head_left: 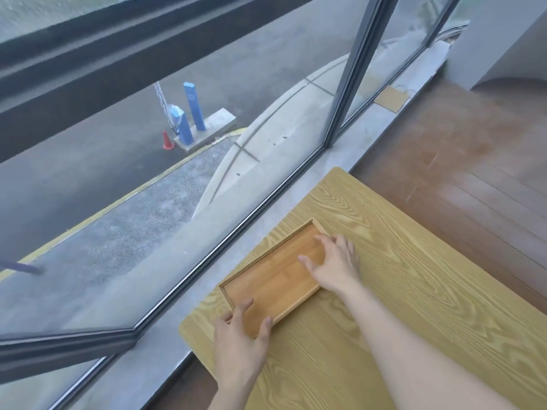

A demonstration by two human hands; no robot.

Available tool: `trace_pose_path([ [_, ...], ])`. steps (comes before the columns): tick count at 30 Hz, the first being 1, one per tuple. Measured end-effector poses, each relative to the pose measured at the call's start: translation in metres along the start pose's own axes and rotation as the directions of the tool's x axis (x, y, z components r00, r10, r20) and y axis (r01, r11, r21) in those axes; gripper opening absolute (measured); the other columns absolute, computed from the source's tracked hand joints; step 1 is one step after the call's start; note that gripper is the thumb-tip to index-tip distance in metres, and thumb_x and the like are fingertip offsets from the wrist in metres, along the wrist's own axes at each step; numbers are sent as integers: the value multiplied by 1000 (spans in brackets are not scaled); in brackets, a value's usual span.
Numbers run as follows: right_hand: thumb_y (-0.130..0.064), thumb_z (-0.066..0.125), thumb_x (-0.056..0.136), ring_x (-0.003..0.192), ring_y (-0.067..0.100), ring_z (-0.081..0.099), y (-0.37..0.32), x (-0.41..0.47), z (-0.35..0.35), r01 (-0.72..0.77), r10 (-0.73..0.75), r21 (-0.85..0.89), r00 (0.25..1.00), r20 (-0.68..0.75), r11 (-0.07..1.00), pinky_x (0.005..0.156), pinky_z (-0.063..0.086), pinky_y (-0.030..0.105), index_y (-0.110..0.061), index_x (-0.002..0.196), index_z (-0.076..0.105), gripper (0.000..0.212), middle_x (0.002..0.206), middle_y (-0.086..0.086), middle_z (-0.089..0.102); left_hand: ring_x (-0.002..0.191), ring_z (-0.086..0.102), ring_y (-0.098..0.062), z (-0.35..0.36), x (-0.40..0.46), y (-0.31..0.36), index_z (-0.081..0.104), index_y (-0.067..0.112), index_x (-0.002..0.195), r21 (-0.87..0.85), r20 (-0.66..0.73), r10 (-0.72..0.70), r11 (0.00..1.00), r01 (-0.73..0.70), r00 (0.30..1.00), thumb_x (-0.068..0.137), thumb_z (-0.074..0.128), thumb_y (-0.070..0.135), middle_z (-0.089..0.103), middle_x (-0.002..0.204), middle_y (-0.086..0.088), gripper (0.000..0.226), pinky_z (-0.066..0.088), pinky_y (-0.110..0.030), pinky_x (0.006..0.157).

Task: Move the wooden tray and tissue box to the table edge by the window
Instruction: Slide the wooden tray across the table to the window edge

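Observation:
A shallow rectangular wooden tray (275,273) lies flat on the light wood-grain table (414,261), close to the table edge that runs along the window. My left hand (239,335) grips the tray's near corner, thumb on the inside and fingers round the rim. My right hand (334,263) rests on the tray's right long side, fingers spread over the rim and onto the tray floor. The tray holds nothing. No tissue box is in view.
A grey stone sill (266,220) and a large window with dark metal frames (343,93) border the table on the left. Brown wooden floor (461,137) lies beyond the table's far edge. A white wall (503,39) stands at the top right.

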State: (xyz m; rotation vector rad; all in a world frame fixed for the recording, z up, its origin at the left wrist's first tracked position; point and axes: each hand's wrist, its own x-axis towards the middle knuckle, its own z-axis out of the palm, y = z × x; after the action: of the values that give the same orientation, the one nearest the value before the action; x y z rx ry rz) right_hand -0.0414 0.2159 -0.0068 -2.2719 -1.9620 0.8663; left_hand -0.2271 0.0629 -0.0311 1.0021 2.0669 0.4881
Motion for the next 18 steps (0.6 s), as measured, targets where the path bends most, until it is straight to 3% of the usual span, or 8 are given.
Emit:
trace_pose_path([
  [4,-62,71,87,143,34,37,-7,23,1,1,-2,51,1000,28,999,120,35,52,-30,149,51,73,154,9,45,88,64,-13,-4,8,0,52,48,132,13,1,45,999,-45,999,82,64,63,39,115,5,54,53,-35,84],
  [7,-59,73,88,151,33,32,-11,34,3,29,-38,123,997,70,992,124,32,52,-30,153,48,75,162,9,39,78,57,-4,-9,13,-1,38,51,141,85,-6,90,992,-89,996,83,60,66,40,106,8,64,45,-26,73],
  [10,-57,73,89,161,32,17,-11,32,8,72,-85,125,990,108,990,130,21,54,-31,160,37,84,174,10,21,92,54,-15,-13,20,-3,32,45,146,232,-37,136,965,-124,990,83,58,65,41,103,8,71,48,-31,78],
  [13,-60,70,90,162,31,11,-3,19,14,144,-143,-7,986,86,990,131,17,55,-32,163,31,88,176,9,13,105,50,-20,-12,26,0,42,34,142,338,-94,277,912,-231,956,81,62,61,45,107,6,70,47,-37,92],
  [16,-67,68,87,163,29,5,5,1,21,198,-186,-108,976,113,974,130,11,50,-36,164,26,94,177,8,7,125,44,-22,-6,33,8,44,33,142,377,-45,397,857,-352,917,79,63,62,45,130,4,72,41,-41,104],
  [18,-72,68,83,164,27,-1,11,-9,26,210,-187,-138,969,159,968,130,9,49,-39,164,23,98,178,6,3,143,28,-24,2,37,13,37,34,149,406,56,411,823,-397,910,80,58,66,34,153,0,79,29,-44,117],
])
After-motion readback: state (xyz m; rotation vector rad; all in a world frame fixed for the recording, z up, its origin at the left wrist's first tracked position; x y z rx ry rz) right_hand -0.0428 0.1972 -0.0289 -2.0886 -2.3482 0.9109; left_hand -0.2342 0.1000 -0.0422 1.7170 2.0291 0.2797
